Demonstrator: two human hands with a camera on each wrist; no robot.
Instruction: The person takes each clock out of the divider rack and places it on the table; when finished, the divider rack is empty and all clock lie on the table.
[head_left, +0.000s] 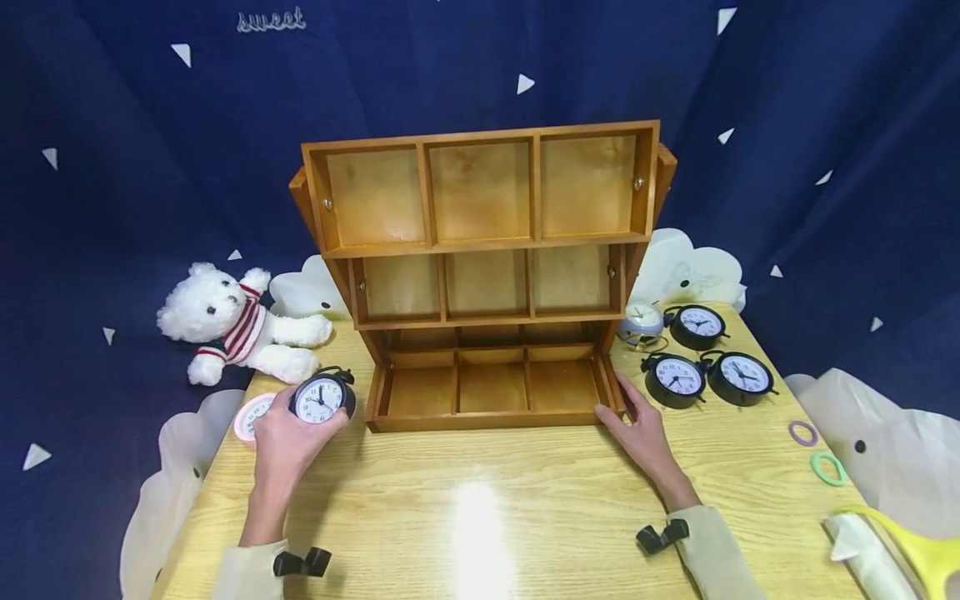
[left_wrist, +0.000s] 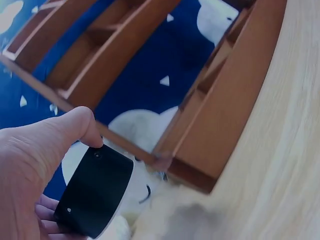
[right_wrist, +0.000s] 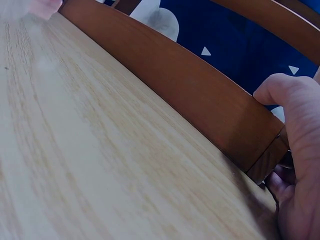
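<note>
Between thumb and fingers, my left hand (head_left: 288,437) grips a black alarm clock (head_left: 321,400), its white face turned up. In the left wrist view, the clock's black side (left_wrist: 97,190) shows just left of the wooden shelf's corner. My right hand (head_left: 637,429) holds the front right corner of the three-tier wooden shelf (head_left: 487,421). There the thumb (right_wrist: 275,90) lies on the top edge of the bottom tier, and the other fingers are at its outer side, partly hidden. Compartments divide each tier. A pink-rimmed clock (head_left: 251,417) lies beside my left hand, partly covered.
A white teddy bear (head_left: 240,321) in a striped shirt lies at the left. Right of the shelf are several black alarm clocks (head_left: 675,379) and a silvery one (head_left: 642,323). Purple (head_left: 803,432) and green rings (head_left: 828,468) lie near the right edge, above a yellow object (head_left: 926,554).
</note>
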